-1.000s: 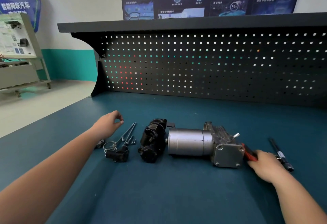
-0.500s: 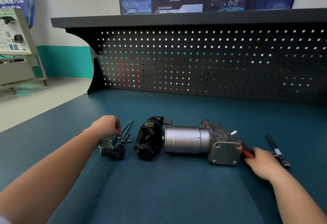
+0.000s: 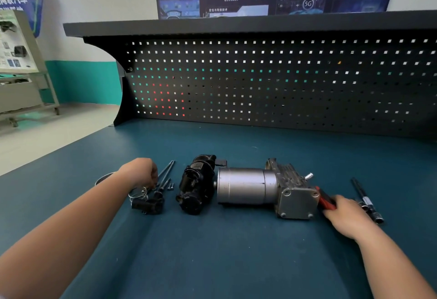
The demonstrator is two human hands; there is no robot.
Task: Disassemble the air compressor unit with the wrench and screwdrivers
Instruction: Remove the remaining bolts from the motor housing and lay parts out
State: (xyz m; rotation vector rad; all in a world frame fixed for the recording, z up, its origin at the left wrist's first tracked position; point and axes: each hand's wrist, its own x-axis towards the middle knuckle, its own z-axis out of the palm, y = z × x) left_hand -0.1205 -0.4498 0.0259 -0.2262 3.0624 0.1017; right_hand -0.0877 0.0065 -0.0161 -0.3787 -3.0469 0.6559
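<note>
The air compressor lies on its side on the blue bench, a silver motor cylinder joined to a grey finned housing with a square end plate. A separate black part lies just left of it. My left hand hovers with curled fingers over loose long bolts, small screws and a wire clamp ring; what its fingertips hold is hidden. My right hand grips a red-handled tool beside the end plate.
A small black fitting lies below the clamp ring. A black socket extension bar lies right of my right hand. Another metal ring shows behind my left forearm. A perforated back panel walls off the bench's far side.
My left hand has dropped from above the bench onto the loose bolts and ring, fingers curling down. My right hand has stayed on the red tool.
</note>
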